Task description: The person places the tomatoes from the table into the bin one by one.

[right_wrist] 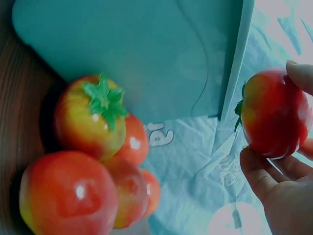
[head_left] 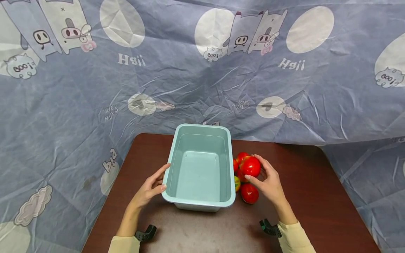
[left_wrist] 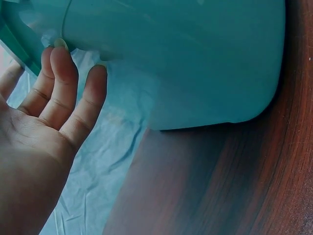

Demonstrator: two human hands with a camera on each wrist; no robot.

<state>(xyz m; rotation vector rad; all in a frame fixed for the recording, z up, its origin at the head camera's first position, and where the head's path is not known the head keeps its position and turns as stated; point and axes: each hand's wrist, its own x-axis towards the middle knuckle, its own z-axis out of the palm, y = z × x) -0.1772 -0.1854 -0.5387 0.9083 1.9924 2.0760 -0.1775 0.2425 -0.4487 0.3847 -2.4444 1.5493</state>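
Observation:
A light-green plastic basin (head_left: 202, 175) stands on the table, with nothing inside it. My left hand (head_left: 148, 189) holds its left rim, thumb and index finger on the edge. In the left wrist view the other fingers of that hand (left_wrist: 63, 107) bend against the outer wall. With thumb and fingers, my right hand (head_left: 269, 181) grips a red tomato (head_left: 250, 166) above the others, right of the basin. Its green leafy top faces the basin in the right wrist view. Beneath it lie several more tomatoes (head_left: 249, 193), one yellowish with a green calyx (right_wrist: 105, 103).
The dark brown wooden table (head_left: 310, 189) extends to both sides of the basin. Behind it hangs a grey-blue printed cloth (head_left: 190, 80), which also drops down along the sides. A dark band (head_left: 270, 228) circles the right wrist, and another (head_left: 146, 233) the left.

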